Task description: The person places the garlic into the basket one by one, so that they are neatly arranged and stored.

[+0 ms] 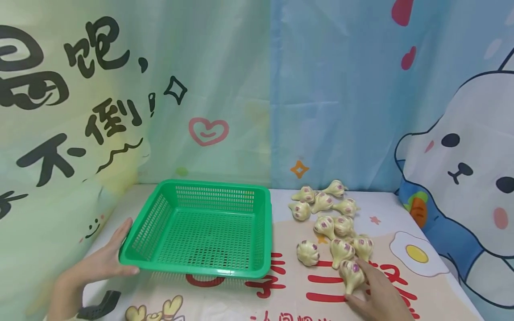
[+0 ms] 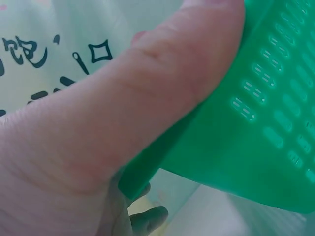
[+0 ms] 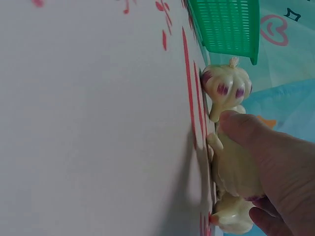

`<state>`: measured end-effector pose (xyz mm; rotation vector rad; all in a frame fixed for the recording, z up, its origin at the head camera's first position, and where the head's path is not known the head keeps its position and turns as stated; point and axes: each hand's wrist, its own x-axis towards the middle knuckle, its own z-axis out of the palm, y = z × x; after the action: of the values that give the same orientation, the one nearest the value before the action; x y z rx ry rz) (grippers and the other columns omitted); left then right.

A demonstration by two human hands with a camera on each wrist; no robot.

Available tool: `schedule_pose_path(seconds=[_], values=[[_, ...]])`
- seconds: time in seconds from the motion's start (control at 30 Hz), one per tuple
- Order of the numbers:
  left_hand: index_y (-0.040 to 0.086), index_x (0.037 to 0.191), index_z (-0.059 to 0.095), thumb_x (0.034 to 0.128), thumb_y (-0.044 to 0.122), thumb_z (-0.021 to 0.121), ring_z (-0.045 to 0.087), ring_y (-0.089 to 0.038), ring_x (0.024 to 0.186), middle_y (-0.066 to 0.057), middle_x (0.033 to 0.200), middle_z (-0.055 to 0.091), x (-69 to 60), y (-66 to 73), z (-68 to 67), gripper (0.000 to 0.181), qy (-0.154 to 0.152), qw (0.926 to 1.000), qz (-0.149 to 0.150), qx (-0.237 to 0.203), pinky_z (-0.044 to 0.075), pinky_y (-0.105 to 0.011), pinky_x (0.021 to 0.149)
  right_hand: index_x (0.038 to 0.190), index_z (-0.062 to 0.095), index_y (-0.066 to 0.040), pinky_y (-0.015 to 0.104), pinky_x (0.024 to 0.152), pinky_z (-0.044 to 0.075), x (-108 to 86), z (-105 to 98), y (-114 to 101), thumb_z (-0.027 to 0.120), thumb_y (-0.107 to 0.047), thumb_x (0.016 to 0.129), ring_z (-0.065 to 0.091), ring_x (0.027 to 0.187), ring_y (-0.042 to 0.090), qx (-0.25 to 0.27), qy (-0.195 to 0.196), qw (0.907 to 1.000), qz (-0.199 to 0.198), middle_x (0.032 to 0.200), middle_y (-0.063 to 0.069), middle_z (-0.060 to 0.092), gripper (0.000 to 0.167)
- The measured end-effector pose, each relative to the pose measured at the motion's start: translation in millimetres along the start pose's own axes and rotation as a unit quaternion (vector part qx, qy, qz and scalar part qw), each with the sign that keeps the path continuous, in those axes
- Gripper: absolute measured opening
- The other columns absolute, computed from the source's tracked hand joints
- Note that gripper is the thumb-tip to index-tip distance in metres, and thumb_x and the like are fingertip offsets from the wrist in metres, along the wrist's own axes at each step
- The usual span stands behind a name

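Observation:
A green plastic basket [image 1: 257, 263] with slotted walls appears at centre left in the head view. My left hand [image 1: 106, 263] grips its left rim, the thumb over the edge and the other fingers on the outer side. The left wrist view shows that thumb close up against the green wall [image 2: 197, 152]. At the lower right, my right hand [image 1: 381, 292] holds a pale garlic bulb [image 1: 352, 274] with purple marks, thumb and fingers on either side of it. Further bulbs crowd around it, and one garlic bulb [image 1: 308, 253] lies a little apart, nearer the basket.
Behind the right hand, more garlic bulbs [image 1: 322, 203] lie in a loose cluster reaching toward the back edge. A printed cloth [image 1: 289, 285] covers the table. Printed curtains [image 1: 321, 89] hang behind it. A dark strap-like object [image 1: 100, 305] is by the left wrist.

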<state>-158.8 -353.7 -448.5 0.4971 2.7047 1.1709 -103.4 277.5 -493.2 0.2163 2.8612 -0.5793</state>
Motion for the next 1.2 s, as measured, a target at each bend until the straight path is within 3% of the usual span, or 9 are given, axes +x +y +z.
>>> schedule_pose_path(seconds=[0.13, 0.27, 0.5, 0.7, 0.97, 1.2], values=[[0.007, 0.151, -0.014, 0.0713, 0.019, 0.079, 0.001, -0.057, 0.136, -0.031, 0.154, -0.007, 3.1, 2.5, -0.1, 0.123, -0.003, 1.0, -0.008, -0.003, 0.014, -0.076, 0.094, 0.142, 0.035, 0.002, 0.041, 0.072, 0.056, -2.8, -3.3, -4.4, 0.077, -0.062, 0.063, 0.053, 0.088, 0.023, -0.024, 0.028, 0.999, -0.025, 0.119, 0.021, 0.057, 0.111], [0.007, 0.151, -0.014, 0.0718, 0.019, 0.079, -0.001, -0.057, 0.137, -0.031, 0.154, -0.008, 3.6, 4.3, -0.2, 0.123, -0.004, 0.9998, -0.016, -0.006, 0.013, -0.077, 0.095, 0.141, 0.035, 0.005, 0.051, 0.079, 0.053, -4.7, -4.8, -10.4, 0.075, -0.065, 0.063, 0.054, 0.101, 0.036, -0.05, 0.048, 0.9966, -0.044, 0.127, 0.029, 0.053, 0.113], [0.008, 0.151, -0.015, 0.0727, 0.02, 0.079, -0.005, -0.057, 0.137, -0.03, 0.155, -0.01, 2.4, 4.7, -1.1, 0.123, -0.005, 0.9997, -0.02, -0.01, 0.01, -0.077, 0.096, 0.144, 0.033, 0.004, 0.062, 0.085, 0.045, -3.1, -6.7, -18.5, 0.074, -0.066, 0.064, 0.047, 0.114, 0.049, -0.057, 0.059, 0.9954, -0.049, 0.134, 0.035, 0.045, 0.114], [0.007, 0.151, -0.014, 0.0721, 0.02, 0.079, -0.006, -0.057, 0.137, -0.031, 0.154, -0.011, 0.1, 6.2, -1.9, 0.123, -0.001, 0.9998, -0.017, -0.011, 0.009, -0.076, 0.096, 0.145, 0.031, 0.002, 0.063, 0.085, 0.043, -2.8, -6.7, -24.9, 0.075, -0.063, 0.064, 0.046, 0.116, 0.051, -0.044, 0.061, 0.9959, -0.052, 0.137, 0.034, 0.043, 0.113], [0.006, 0.151, -0.014, 0.0726, 0.022, 0.079, -0.004, -0.057, 0.137, -0.031, 0.154, -0.01, -2.2, 7.0, -2.9, 0.123, -0.004, 0.9997, -0.022, -0.006, 0.011, -0.076, 0.096, 0.143, 0.036, 0.001, 0.062, 0.086, 0.044, -7.4, -5.1, -35.9, 0.08, -0.053, 0.066, 0.048, 0.116, 0.049, -0.033, 0.116, 0.9885, -0.091, 0.136, 0.032, 0.046, 0.105], [0.007, 0.151, -0.014, 0.073, 0.023, 0.079, -0.001, -0.057, 0.138, -0.031, 0.155, -0.008, -1.9, 5.8, -1.7, 0.123, -0.007, 0.9997, -0.024, 0.003, 0.013, -0.075, 0.097, 0.139, 0.041, 0.004, 0.059, 0.086, 0.046, -8.4, -3.8, -42.0, 0.083, -0.046, 0.065, 0.051, 0.116, 0.046, -0.017, 0.167, 0.9768, -0.133, 0.136, 0.029, 0.049, 0.098]])
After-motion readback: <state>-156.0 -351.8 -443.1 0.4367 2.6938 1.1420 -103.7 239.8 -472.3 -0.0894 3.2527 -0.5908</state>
